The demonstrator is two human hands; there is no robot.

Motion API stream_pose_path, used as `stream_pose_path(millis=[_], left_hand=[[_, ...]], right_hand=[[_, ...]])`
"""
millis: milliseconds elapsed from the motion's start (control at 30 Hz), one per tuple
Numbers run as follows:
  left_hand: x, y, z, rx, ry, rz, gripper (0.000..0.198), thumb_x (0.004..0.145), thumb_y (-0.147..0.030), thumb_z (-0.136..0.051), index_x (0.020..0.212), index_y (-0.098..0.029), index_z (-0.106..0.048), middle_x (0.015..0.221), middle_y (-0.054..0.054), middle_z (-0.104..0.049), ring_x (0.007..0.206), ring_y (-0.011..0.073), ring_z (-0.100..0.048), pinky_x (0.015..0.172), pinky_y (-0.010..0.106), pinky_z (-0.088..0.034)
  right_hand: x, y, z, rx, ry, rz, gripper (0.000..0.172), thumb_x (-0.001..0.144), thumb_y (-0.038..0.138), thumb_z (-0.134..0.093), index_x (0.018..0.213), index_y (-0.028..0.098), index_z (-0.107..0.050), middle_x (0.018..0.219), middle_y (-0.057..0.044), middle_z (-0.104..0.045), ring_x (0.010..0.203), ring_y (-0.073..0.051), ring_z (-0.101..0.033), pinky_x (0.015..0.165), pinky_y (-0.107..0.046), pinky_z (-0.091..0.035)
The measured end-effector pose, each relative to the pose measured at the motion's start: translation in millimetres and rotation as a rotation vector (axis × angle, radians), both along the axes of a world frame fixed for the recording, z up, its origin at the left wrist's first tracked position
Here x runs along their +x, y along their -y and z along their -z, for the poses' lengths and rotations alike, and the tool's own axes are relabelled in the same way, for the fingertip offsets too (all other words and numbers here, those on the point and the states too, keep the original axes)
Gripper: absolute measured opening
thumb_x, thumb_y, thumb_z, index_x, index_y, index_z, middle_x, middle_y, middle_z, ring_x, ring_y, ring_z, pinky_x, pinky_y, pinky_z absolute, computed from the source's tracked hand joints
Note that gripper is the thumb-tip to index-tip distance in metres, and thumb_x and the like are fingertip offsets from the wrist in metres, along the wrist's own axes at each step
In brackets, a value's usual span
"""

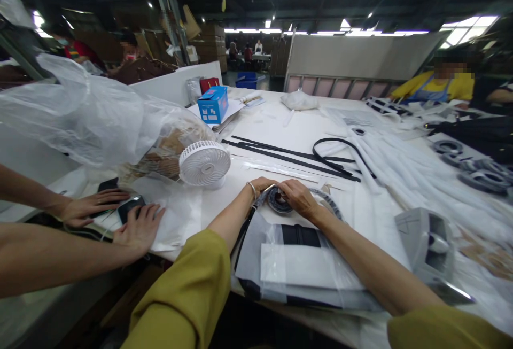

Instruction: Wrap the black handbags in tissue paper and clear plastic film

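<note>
Surface: one, white, carrying everything listed.
Wrapped bag: one, grey and black, at the surface's 6 o'clock edge; probably light and soft, its plastic slippery; the dark rim seems the surest hold.
Black strips: several, overlapping, 12 o'clock from the bag; exact count unclear.
Fan: one, 10 o'clock.
Blue box: one, 11 o'clock.
Wearer's hands: two; left hand and right hand nearly meet, fingers bent, 11 to 12 o'clock; whether clamped, cannot tell.
Coil: one, dark, 11 o'clock.
</note>
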State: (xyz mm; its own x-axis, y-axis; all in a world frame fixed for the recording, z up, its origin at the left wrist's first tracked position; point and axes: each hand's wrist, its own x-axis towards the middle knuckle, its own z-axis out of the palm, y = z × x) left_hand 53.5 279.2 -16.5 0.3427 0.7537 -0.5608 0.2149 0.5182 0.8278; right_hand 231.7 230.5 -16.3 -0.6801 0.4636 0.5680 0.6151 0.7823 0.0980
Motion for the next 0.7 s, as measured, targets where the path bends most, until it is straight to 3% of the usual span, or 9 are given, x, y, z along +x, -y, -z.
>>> stream_pose_path(millis=[67,167,267,400,600,700], left_hand=[[-0.2,-1.0,1.7,-0.005,0.004,0.003,0.027,0.073,-0.038,-0.076,0.069,-0.015,-0.062,0.062,0.000,-0.066,0.065,0.0168,-0.066,0.068,0.030,-0.057],[1.5,-1.8,4.2,0.023,-0.021,-0.007,0.030,0.076,-0.040,-0.075,0.071,-0.014,-0.062,0.065,0.001,-0.065,0.067,0.0165,-0.065,0.068,0.031,-0.057],[4.6,-0.6,8.0,0.097,-0.070,-0.027,0.029,0.088,-0.041,-0.065,0.090,-0.012,-0.064,0.086,0.003,-0.067,0.077,0.0162,-0.065,0.072,0.033,-0.057],[7.5,3.6,15.0,0.216,-0.143,-0.064,0.027,0.095,-0.039,-0.056,0.110,-0.017,-0.062,0.111,0.007,-0.063,0.093,0.0177,-0.063,0.080,0.036,-0.056],[6.0,9.0,17.1,0.308,-0.181,-0.096,0.018,0.078,-0.030,-0.072,0.068,-0.017,-0.064,0.071,-0.001,-0.066,0.082,0.0165,-0.064,0.073,0.024,-0.050],[2.9,11.3,12.3,0.299,-0.143,-0.073,0.015,0.072,-0.028,-0.074,0.065,-0.019,-0.065,0.066,-0.002,-0.066,0.075,0.0167,-0.064,0.069,0.023,-0.049]], right_hand=[[0.0,-0.2,0.3,0.012,-0.007,-0.012,0.026,0.096,0.017,-0.045,0.120,0.013,-0.056,0.094,-0.011,-0.067,0.086,-0.023,-0.058,0.079,-0.035,-0.047],[1.0,0.2,1.6,-0.011,0.017,-0.020,0.017,0.097,0.019,-0.045,0.104,0.015,-0.059,0.090,-0.010,-0.067,0.083,-0.021,-0.059,0.078,-0.033,-0.048],[3.2,1.0,3.4,-0.095,0.070,0.008,0.017,0.098,0.021,-0.045,0.089,0.017,-0.059,0.089,-0.009,-0.068,0.082,-0.019,-0.061,0.080,-0.031,-0.047],[6.4,1.0,5.0,-0.243,0.131,0.053,0.011,0.095,0.020,-0.052,0.100,0.016,-0.061,0.095,-0.010,-0.070,0.086,-0.020,-0.065,0.080,-0.031,-0.049],[5.4,2.8,-2.5,-0.437,0.165,0.109,0.024,0.092,0.017,-0.054,0.115,0.017,-0.060,0.101,-0.010,-0.072,0.088,-0.020,-0.068,0.077,-0.029,-0.050],[2.1,4.5,-9.0,-0.495,0.191,0.148,0.024,0.093,0.018,-0.055,0.115,0.018,-0.062,0.100,-0.010,-0.073,0.087,-0.021,-0.068,0.075,-0.028,-0.049]])
